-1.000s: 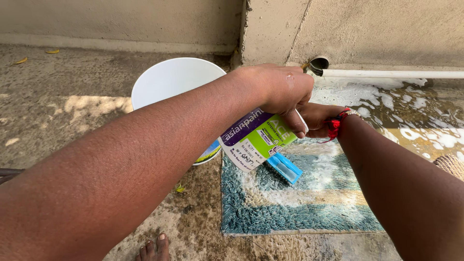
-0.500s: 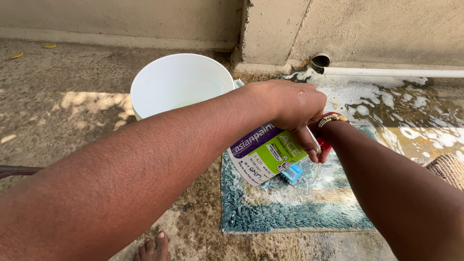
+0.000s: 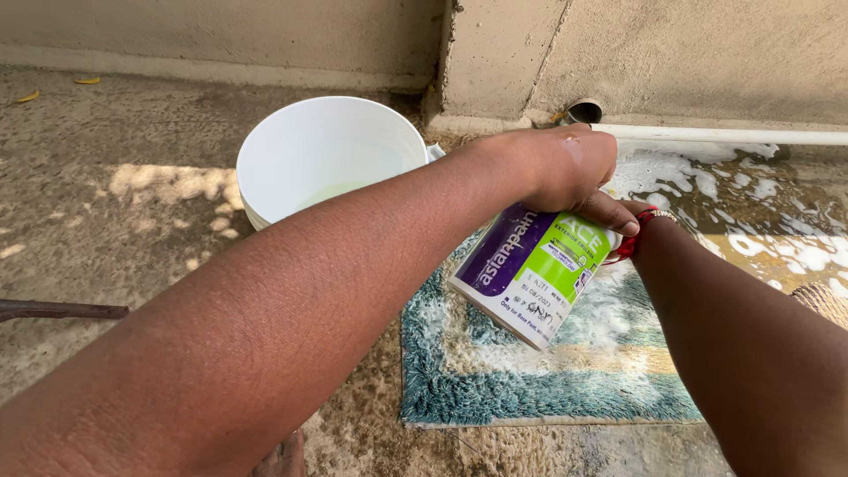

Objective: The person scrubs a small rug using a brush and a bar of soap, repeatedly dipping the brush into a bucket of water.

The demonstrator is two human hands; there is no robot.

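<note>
My left hand (image 3: 565, 168) grips the top rim of a small white bucket (image 3: 530, 274) with a purple and green label. The bucket is tilted, bottom toward me, above a soapy teal and cream rug (image 3: 530, 389). My right hand (image 3: 638, 219) reaches in from the right. Only its wrist, with a red thread and a bead bracelet, shows at the bucket's far edge; the fingers are hidden behind the bucket and my left hand. A larger white bucket (image 3: 327, 159) stands on the concrete just left of the rug.
A white pipe (image 3: 724, 135) runs along the wall base, with foamy water (image 3: 733, 194) pooled below it. A dark metal rod (image 3: 53, 310) lies at the left edge. My toes (image 3: 283, 455) show at the bottom. A woven object (image 3: 830, 296) sits far right.
The small bucket has shifted right and tipped further, now covering the blue brush that lay on the rug. My right hand has slipped out of sight behind it.
</note>
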